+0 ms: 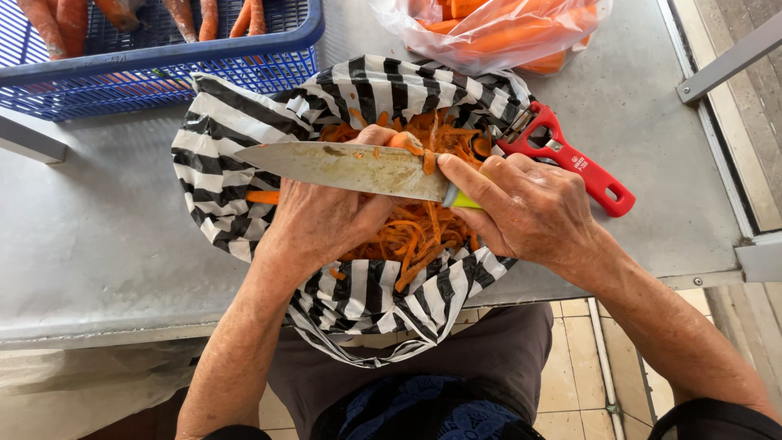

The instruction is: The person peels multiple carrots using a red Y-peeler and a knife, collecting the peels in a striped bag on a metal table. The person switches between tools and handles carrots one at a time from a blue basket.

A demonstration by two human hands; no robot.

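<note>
Knife across the carrot, over the striped bag.

My left hand (326,216) clutches the carrot (405,142) above the peel-filled striped bag (220,147); my right hand (529,208) grips the knife (350,167), blade lying flat, pointing left. A red peeler (570,159) rests on the surface (98,236).

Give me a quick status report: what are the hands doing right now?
Right hand grips knife, blade across carrot. Left hand holds carrot over striped bag of peelings. Red peeler lies beside right hand, not obstructing.
</note>
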